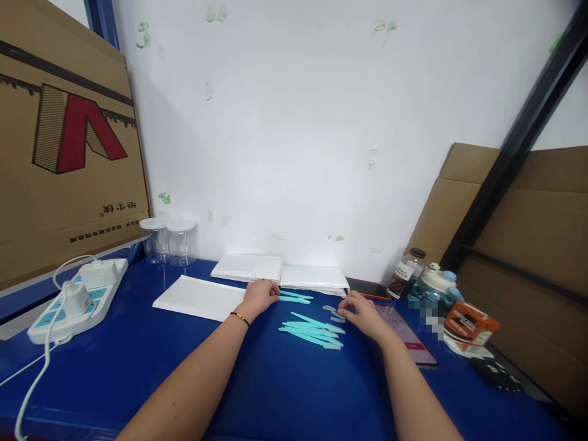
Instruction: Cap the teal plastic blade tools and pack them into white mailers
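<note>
My left hand (261, 296) rests on the blue table (257, 386), fingers curled and pinched on the end of a teal plastic stick (294, 298). A pile of several more teal sticks (312, 331) lies just in front of both hands. My right hand (361, 312) sits to the right of the pile, fingers bent down over small clear caps (334, 313); whether it grips one is hidden. Flat white packets (198, 297) lie left of my left hand, with two more stacks (280, 271) against the wall.
A white power strip (76, 297) with cables lies at the left. Two clear jars (168, 242) stand by the wall. A phone (407, 335), a dark bottle (406, 272), a blue-topped container (434, 286) and an orange box (471, 323) crowd the right. Cardboard boxes flank both sides.
</note>
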A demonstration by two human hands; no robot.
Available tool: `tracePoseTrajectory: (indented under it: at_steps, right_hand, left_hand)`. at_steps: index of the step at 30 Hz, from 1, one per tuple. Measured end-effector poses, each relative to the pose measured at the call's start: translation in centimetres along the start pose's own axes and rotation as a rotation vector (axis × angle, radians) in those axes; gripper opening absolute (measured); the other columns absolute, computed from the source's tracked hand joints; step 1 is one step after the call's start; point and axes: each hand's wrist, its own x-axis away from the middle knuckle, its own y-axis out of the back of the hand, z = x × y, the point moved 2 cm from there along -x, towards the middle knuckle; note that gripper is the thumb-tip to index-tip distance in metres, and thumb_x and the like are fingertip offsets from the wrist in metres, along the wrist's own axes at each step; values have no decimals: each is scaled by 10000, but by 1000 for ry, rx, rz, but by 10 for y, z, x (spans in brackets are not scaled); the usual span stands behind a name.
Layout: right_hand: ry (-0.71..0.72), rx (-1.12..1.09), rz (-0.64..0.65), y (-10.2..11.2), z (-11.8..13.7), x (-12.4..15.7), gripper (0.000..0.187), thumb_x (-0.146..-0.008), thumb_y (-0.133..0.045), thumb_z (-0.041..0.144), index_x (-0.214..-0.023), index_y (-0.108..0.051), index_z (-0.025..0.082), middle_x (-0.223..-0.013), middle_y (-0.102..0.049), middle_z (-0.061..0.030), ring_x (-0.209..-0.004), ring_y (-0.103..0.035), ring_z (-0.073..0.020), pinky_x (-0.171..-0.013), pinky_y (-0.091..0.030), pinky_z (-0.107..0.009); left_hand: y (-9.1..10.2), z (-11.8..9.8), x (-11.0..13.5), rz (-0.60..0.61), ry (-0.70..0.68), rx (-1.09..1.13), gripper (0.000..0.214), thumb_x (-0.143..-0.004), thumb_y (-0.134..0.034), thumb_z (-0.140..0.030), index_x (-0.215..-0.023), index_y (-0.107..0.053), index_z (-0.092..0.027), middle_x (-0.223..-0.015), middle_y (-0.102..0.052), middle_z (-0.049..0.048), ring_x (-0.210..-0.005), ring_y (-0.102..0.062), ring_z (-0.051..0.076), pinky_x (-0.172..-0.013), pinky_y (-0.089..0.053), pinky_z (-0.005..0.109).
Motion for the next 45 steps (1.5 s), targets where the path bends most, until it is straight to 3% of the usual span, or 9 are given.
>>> tracePoseTrajectory:
  at_steps: [6, 11, 16, 20, 25, 31, 35, 38, 45]
  right_hand:
    - [161, -131, 196, -7, 15, 9, 164, -622, -665, 172, -780, -668, 217, -817, -605, -1, -715, -543, -148, -657, -412, -243]
    - [133, -149, 192, -19, 20, 6, 94, -704, -555, 169, -733, -641, 192, -692, -604, 4, -591, -514, -125, -542, -383, -219]
    - [149, -101, 80, -19, 20, -1, 126, -769, -503, 190, -794, -626, 196, -786, -626, -20, -664, -535, -148, -606, -398, -246]
    - [101, -36, 21, -13, 8, -3, 132, -778, -490, 193, -777, -622, 193, -805, -618, -30, -729, -548, -168, -671, -408, -268]
    - [94, -78, 46, -9, 3, 1, 105, -750, -584, 263, -815, -639, 202, -833, -591, -22, -708, -537, -156, -650, -412, -257]
    - [116, -98, 220, -25, 21, 6, 59, -713, -644, 250, -724, -619, 197, -801, -544, -4, -679, -536, -136, -612, -406, -229]
    - [131, -115, 167, -27, 26, 4, 30, -746, -599, 214, -723, -597, 194, -805, -532, -5, -681, -532, -129, -620, -402, -226]
    - [134, -121, 101, -22, 20, 1, 21, -749, -585, 205, -731, -587, 194, -805, -546, -9, -714, -531, -140, -646, -399, -236]
    - [113, -192, 0, -18, 18, -3, 83, -757, -581, 260, -724, -570, 185, -763, -546, -5, -669, -498, -136, -597, -376, -238]
  left_hand:
    - [-10, -29, 9, -30, -266, -7, 196, -761, -604, -398, -897, -671, -274, -943, -674, -8, -973, -551, 205, -858, -353, 309]
    - [-23, -48, 18, 79, -462, -15, 188, -805, -577, -386, -946, -674, -308, -989, -678, -23, -1003, -537, 207, -878, -312, 330]
    - [-22, -51, 12, 62, -410, -85, 147, -828, -551, -299, -808, -689, -252, -863, -698, 6, -918, -557, 197, -848, -310, 336]
    - [-9, -34, 6, -31, -298, -160, 167, -827, -534, -276, -764, -687, -249, -849, -690, 23, -936, -541, 215, -855, -303, 353]
    - [4, -14, 6, -74, -144, -151, 175, -763, -600, -314, -915, -678, -274, -912, -683, 9, -956, -542, 220, -846, -323, 346]
    - [-10, -40, 16, 40, -356, -39, 244, -761, -603, -447, -914, -680, -273, -921, -684, 0, -951, -563, 207, -865, -324, 329]
    - [-17, -50, 18, 123, -418, -58, 141, -787, -584, -334, -813, -703, -264, -836, -699, -8, -877, -581, 192, -835, -327, 324]
    - [-11, -47, 15, 85, -380, -102, 191, -821, -524, -253, -743, -697, -232, -802, -703, 5, -862, -576, 188, -825, -330, 323]
    - [-4, -43, 12, -15, -381, -80, 245, -845, -507, -436, -921, -666, -266, -962, -677, -5, -952, -558, 196, -841, -331, 317]
